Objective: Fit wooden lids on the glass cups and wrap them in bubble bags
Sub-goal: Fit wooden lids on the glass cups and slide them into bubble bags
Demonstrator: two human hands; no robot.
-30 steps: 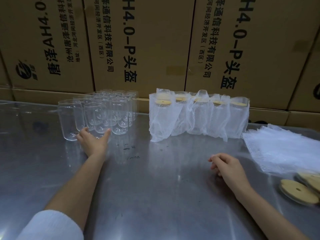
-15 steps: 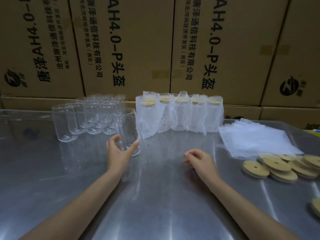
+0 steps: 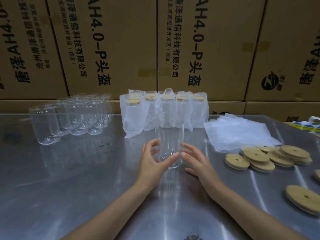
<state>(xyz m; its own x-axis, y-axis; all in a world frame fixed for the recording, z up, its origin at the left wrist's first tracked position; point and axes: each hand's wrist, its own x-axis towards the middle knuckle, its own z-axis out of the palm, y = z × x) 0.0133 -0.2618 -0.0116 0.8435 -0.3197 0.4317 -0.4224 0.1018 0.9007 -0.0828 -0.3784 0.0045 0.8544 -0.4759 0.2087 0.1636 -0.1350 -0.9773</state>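
Left hand (image 3: pixel 152 163) curls round the lower part of an upright cup (image 3: pixel 169 141) at surface (image 3: pixel 86 187) centre; right hand (image 3: pixel 197 161) lies beside it, fingers relaxed, fingertips at the glass. Behind: wrapped cups (image 3: pixel 162 111). Far left: bare cups (image 3: pixel 72 116). Right: bags (image 3: pixel 239 132), lids (image 3: pixel 266 156), tape roll (image 3: pixel 310 124); boxes (image 3: pixel 121 45) at back

cardboard boxes (image 3: pixel 121 49) stacked behind | steel table (image 3: pixel 69 187) | sticker roll (image 3: pixel 310 124) far right
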